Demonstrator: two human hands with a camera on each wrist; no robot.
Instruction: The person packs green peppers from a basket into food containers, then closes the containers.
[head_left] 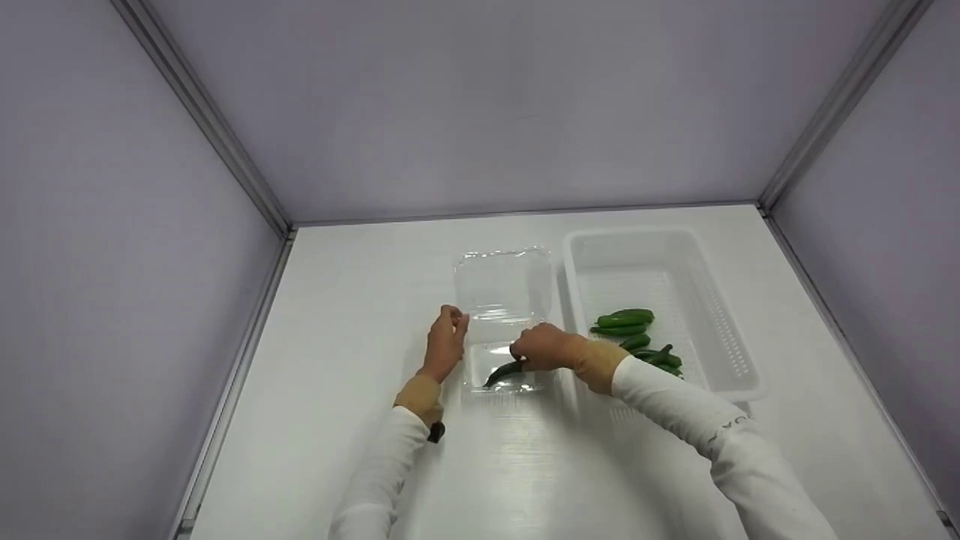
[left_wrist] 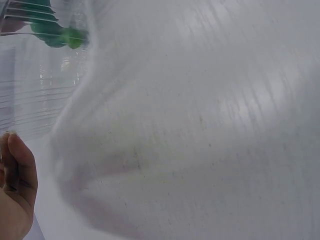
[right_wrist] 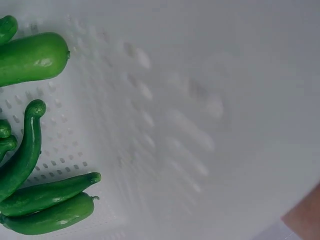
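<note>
White booth, white table [head_left: 337, 450]. Near centre, I've got the right hand [head_left: 544, 346] pinching a dark pepper [head_left: 504, 372], tip already down in the clear clamshell [head_left: 501, 375] tray. Left hand [head_left: 445, 345] curls on the tray's left rim by the hinge, steadying it. I'd keep that hold firm, lay the pepper flat lengthwise, clear of the lid. Further right, more peppers [head_left: 626, 322] in the white basket [head_left: 739, 360], w/ room behind.

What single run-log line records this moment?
left hand: holds clear clamshell box edge | right hand: places green pepper in box | remaining peppers: in white basket
</note>
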